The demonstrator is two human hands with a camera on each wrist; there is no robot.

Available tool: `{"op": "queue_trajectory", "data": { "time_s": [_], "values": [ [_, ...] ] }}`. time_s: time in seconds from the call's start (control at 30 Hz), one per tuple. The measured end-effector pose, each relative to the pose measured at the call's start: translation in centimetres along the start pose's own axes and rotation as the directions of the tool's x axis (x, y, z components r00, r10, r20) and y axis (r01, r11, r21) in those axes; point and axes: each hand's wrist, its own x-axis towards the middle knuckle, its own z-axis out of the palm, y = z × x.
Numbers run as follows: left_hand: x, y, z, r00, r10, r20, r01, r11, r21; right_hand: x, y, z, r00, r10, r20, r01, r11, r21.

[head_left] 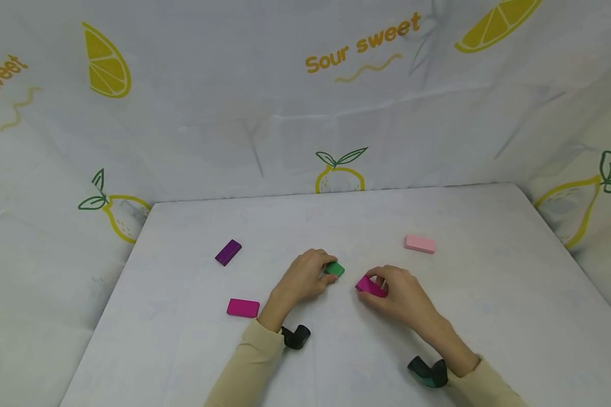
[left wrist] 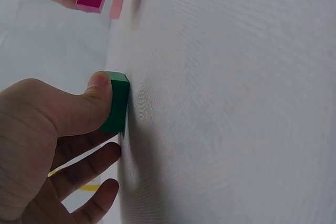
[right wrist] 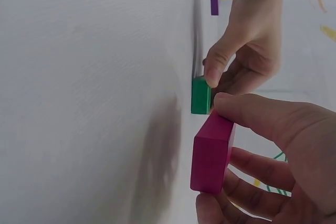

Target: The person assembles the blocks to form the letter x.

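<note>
Fingers of the left hand (head_left: 305,276) are narrowed on a green block (head_left: 335,269), pinched near the centre of the head view; whether it is raised slightly off the table (head_left: 336,367) cannot be told. A magenta block (head_left: 371,287) is gripped between thumb and fingers of the right hand (head_left: 402,294), just right of centre, tilted and held clear of the surface; a gap is left between both blocks.

Surroundings: a purple block (head_left: 228,252) is seen at left of centre, a second magenta block (head_left: 242,308) below it, just beside the left wrist, and a pale pink block (head_left: 420,244) at right, beyond the right hand.

Part of each gripped block is covered by fingers. Both sleeves are cut off by the lower edge. In the left wrist view, the right hand is cropped at upper left.
</note>
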Motion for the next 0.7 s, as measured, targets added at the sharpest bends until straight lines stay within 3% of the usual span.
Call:
{"op": "queue_trajectory", "data": {
  "time_s": [0.7],
  "values": [
    [0.1,0.0,-0.2,1.0,-0.001,0.005,0.001,1.0,-0.006,1.7,-1.1,2.1,0.999,0.035,0.033,-0.036,0.999,0.02]
  ]
}}
